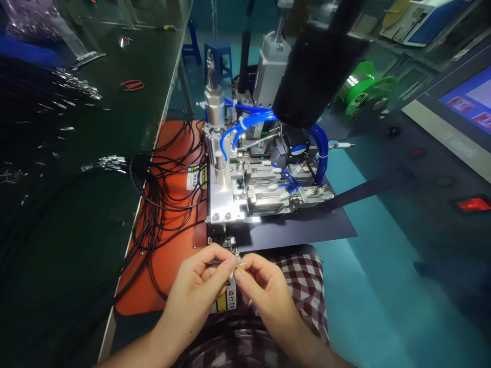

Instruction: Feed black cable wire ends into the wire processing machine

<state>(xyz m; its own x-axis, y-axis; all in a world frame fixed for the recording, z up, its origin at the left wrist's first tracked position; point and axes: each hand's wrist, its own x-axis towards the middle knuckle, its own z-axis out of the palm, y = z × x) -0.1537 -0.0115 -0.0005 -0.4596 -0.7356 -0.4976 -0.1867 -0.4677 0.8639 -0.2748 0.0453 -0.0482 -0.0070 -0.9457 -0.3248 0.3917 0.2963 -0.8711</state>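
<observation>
Close to the front of the machine, my left hand [201, 278] is closed, its thumb and forefinger pinched together. Right beside it, my right hand [264, 286] is also closed in a pinch, the fingertips nearly meeting those of the left. A thin, light-coloured wire end [241, 265] shows between the fingertips; the rest of it is hidden by the fingers. Just beyond the hands stands a metal machine [222, 197] with pneumatic cylinders and blue air tubes [257, 117]. A label [231, 299] with yellow and white areas shows below the fingers.
Black cables [151, 214] with metal ends run over the orange base plate [172, 271] at left. More cables lie on the dark table [95, 117], near red-handled pliers [132, 85]. A black cylinder [307, 76] hangs overhead. A green spool [360, 94] and control panel [448, 148] stand right.
</observation>
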